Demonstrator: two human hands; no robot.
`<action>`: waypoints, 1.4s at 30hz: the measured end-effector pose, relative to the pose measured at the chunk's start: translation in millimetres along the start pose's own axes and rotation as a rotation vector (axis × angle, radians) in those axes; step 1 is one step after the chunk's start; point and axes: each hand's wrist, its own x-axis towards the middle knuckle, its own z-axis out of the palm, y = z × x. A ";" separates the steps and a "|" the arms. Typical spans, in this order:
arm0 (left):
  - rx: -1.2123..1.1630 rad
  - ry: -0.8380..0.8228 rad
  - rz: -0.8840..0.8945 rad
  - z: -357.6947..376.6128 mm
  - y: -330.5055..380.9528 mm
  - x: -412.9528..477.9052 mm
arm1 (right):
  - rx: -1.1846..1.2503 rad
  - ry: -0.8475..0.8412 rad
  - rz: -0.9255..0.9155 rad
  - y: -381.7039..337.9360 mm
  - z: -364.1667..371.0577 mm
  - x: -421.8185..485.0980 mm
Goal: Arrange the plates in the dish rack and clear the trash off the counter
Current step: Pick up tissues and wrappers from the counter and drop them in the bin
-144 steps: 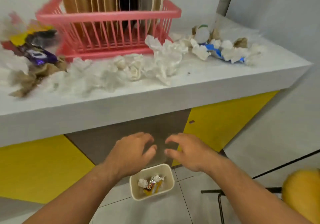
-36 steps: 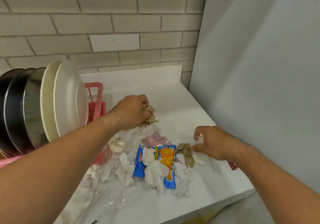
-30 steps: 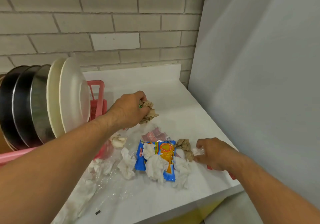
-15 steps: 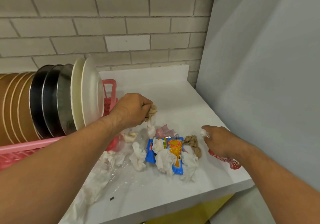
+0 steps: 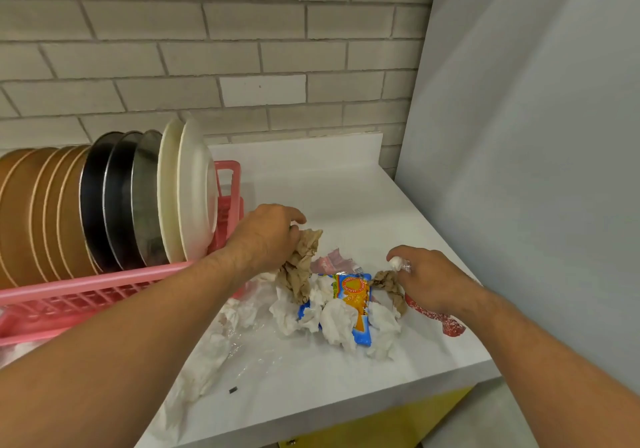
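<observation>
Several plates (image 5: 188, 191), brown, black, metal and white, stand upright in a pink dish rack (image 5: 86, 288) at the left. My left hand (image 5: 266, 236) grips a crumpled brown paper (image 5: 301, 264) beside the rack's right end. My right hand (image 5: 429, 281) holds a small white wad (image 5: 396, 263) and a red wrapper (image 5: 446, 319), and touches another brown paper scrap (image 5: 388, 283). Between my hands lie a blue and orange snack packet (image 5: 356, 305) and several crumpled white tissues (image 5: 341, 321) on the white counter (image 5: 329, 187).
More white tissues and clear plastic film (image 5: 214, 347) trail along the counter's front left. A grey wall panel (image 5: 519, 170) bounds the counter on the right, a brick wall (image 5: 242, 49) at the back. Yellow cabinet fronts (image 5: 381, 427) show below the counter edge.
My left hand has dropped lower with the brown paper hanging longer from it. My right hand has shifted slightly toward the brown scrap, still holding the white wad and red wrapper.
</observation>
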 end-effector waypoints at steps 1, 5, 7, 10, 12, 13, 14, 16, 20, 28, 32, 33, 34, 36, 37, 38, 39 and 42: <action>-0.026 0.009 0.016 -1.9 -0.4 -0.1 | 0.012 0.010 -0.002 -0.3 0.2 0.3; -0.151 0.110 0.049 -18.1 4.6 -2.1 | 0.118 0.055 -0.049 -9.5 -1.4 0.4; -0.214 0.141 0.058 -27.6 10.3 -3.9 | 0.174 0.072 -0.105 -24.0 -2.1 -0.7; -0.236 0.162 0.096 -39.6 19.6 -9.3 | 0.281 0.048 -0.161 -53.7 4.6 -5.0; -0.270 0.179 0.106 -45.6 24.0 -15.9 | 0.329 0.008 -0.173 -73.2 13.4 -11.0; -0.302 0.185 0.105 -47.8 24.9 -19.4 | 0.336 -0.002 -0.169 -81.2 18.9 -12.4; -0.343 0.188 0.100 -49.6 25.2 -23.3 | 0.346 -0.004 -0.165 -89.4 23.8 -14.0; -0.431 0.190 0.075 -52.5 23.9 -31.8 | 0.386 -0.005 -0.180 -104.2 33.5 -16.0; -0.551 0.175 0.004 -56.2 8.9 -50.1 | 0.480 0.060 -0.264 -132.5 48.7 -21.4; -0.574 -0.044 0.011 -56.3 -42.0 -106.4 | 0.533 0.129 -0.325 -167.5 68.7 -51.1; -0.592 -0.153 0.049 -61.0 -61.2 -143.2 | 0.549 0.194 -0.303 -192.4 89.3 -76.9; -0.602 -0.184 0.066 -62.7 -67.4 -152.7 | 0.516 0.218 -0.303 -199.2 94.7 -84.9; -0.623 -0.209 0.073 -65.0 -74.4 -162.4 | 0.490 0.232 -0.300 -206.6 100.4 -93.8; -0.661 -0.246 0.058 -70.7 -90.3 -181.9 | 0.478 0.230 -0.280 -221.9 113.6 -113.7; -0.662 -0.246 0.047 -73.2 -99.4 -191.4 | 0.489 0.222 -0.259 -229.7 121.5 -123.0; -0.647 -0.235 0.038 -75.0 -109.0 -200.6 | 0.499 0.213 -0.230 -237.2 130.2 -132.0; -0.614 -0.219 0.032 -75.9 -119.6 -209.6 | 0.499 0.206 -0.201 -244.6 139.6 -141.1; -0.527 -0.141 0.033 -77.8 -151.3 -235.9 | 0.477 0.172 -0.151 -262.0 169.2 -166.7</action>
